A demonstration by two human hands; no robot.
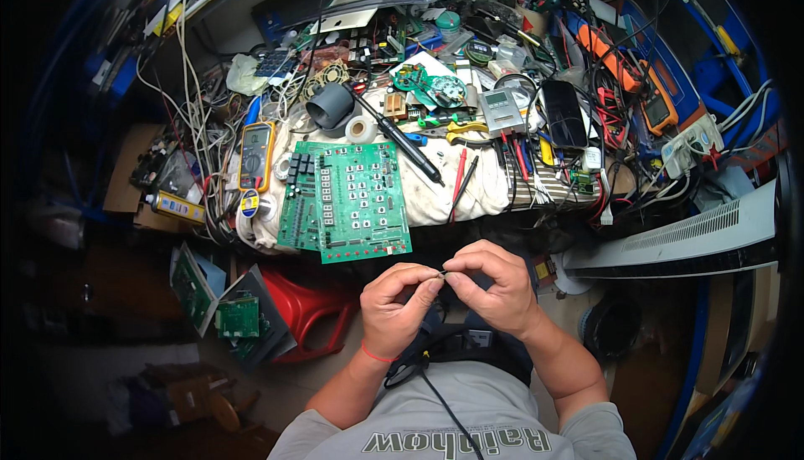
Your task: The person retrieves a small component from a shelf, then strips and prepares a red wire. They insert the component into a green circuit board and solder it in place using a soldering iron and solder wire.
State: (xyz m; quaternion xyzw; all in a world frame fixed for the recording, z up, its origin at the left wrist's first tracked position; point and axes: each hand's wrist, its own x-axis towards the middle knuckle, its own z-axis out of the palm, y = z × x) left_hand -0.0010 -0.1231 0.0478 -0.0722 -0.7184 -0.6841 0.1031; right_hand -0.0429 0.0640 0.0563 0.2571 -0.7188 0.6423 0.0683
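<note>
The person is sitting at a crowded electronics bench and holding both hands together just in front of its near edge, above the lap. The left hand (pixel 395 308) is curling its fingers inward, thumb and forefinger pinching closed on one end of a small thin part (pixel 442 273); the right hand (pixel 496 286) is doing the same from the other side, its fingertips pressing shut on the same piece, so that the two hands are meeting tip to tip. The part is too small to make out clearly, though it is looking like a short wire or component lead. A thin red band is circling the left wrist.

Just beyond the hands, a large green circuit board (pixel 362 200) is lying flat on a white cloth (pixel 435 200) and overhanging the table's near edge. A black soldering iron (pixel 400 140) is resting diagonally on the cloth to the board's right, with red and black probes (pixel 459 177) lying beside it. A yellow multimeter (pixel 255 155) is sitting to the left of the board, near a grey pipe fitting (pixel 331 107) and a roll of white tape (pixel 361 129). A black phone (pixel 564 113) is lying further right, well apart from the hands. A red plastic stool (pixel 303 309) is standing on the floor beside the left forearm
</note>
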